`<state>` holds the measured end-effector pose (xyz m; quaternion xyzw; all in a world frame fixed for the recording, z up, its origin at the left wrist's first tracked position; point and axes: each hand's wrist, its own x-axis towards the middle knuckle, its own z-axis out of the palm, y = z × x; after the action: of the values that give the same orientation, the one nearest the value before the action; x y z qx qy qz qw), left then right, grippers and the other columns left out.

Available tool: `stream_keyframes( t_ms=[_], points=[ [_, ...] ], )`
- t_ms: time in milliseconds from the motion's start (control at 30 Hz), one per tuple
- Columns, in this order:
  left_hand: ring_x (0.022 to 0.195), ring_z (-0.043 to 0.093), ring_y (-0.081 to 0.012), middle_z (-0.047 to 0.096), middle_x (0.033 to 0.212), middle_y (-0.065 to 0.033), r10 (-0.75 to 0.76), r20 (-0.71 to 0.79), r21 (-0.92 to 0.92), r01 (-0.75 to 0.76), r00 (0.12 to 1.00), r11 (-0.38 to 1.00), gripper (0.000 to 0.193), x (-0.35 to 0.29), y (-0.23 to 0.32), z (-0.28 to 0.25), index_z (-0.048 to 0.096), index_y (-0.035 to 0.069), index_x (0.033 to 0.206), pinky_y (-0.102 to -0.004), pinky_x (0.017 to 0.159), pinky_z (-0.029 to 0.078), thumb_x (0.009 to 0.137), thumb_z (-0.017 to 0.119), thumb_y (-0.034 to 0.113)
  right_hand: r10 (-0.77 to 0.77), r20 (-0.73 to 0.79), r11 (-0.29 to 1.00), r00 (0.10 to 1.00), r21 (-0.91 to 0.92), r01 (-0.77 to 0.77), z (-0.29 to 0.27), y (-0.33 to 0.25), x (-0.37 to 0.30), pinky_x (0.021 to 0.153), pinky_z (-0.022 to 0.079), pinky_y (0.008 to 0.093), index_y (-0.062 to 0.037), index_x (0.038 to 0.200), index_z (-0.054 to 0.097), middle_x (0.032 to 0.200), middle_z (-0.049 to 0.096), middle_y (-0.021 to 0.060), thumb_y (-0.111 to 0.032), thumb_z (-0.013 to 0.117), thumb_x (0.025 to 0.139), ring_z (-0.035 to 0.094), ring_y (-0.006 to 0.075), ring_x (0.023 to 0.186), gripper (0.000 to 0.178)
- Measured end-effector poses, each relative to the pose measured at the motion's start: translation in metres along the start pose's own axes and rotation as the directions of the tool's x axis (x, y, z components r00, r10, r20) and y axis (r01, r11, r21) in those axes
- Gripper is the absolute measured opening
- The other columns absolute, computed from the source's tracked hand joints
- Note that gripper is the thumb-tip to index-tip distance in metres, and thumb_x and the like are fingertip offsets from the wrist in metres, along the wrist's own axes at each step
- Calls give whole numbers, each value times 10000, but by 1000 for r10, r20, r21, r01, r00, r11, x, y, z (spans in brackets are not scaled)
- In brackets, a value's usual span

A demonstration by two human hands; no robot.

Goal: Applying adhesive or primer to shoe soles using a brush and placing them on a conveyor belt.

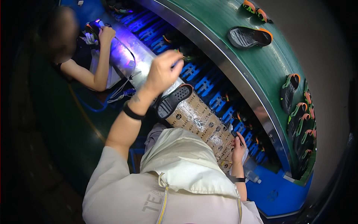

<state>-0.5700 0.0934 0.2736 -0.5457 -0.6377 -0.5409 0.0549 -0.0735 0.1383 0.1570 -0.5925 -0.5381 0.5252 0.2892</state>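
your left hand [164, 71] raised above sole [173, 100], which lies on taped board [201, 125]. your right hand [237, 149] rests at board's near right end. rack [209, 84] runs just behind board, conveyor belt [261, 67] beyond rack, carrying more soles [249, 37]. co-worker's hand [106, 34] far left, at lamp [97, 23].

A matt black rubber sole [173, 100] lies on glossy taped cardboard [201, 125] beside a shiny metal rail [223, 63].

Left hand [164, 71] raised over black sole [173, 100] — right hand [238, 148] on taped board [201, 123]
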Motion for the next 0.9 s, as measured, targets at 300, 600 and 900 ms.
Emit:
stream_keyframes(
  t_ms=[300,600,900],
  points=[
    [983,715,-396,726,1118,-234,-206,694,510,-269,690,817,319,273,-87,-39,748,23,1149,-461,874,573,915,694,233,-47,-137,998,989,-51,40,-19,6,-23,677,435,232,-22,1321,685,850,642,0,-217,656,1052,534,78,737,334],
    [1091,667,-408,663,1253,-230,-425,362,738,23,830,674,450,286,-242,-58,714,74,1248,-497,962,530,886,720,341,177,-284,978,942,-52,-200,-17,53,-53,675,494,253,-11,1254,706,910,695,53,-199,695,1007,611,104,754,311],
    [1198,618,-421,600,1387,-226,-75,421,571,-200,904,796,591,313,-160,70,680,124,1348,-533,1050,487,858,746,449,141,-102,990,985,-8,-142,-17,-9,-30,723,487,246,-11,1261,719,861,689,33,-174,699,1002,601,102,773,306]
  ],
)
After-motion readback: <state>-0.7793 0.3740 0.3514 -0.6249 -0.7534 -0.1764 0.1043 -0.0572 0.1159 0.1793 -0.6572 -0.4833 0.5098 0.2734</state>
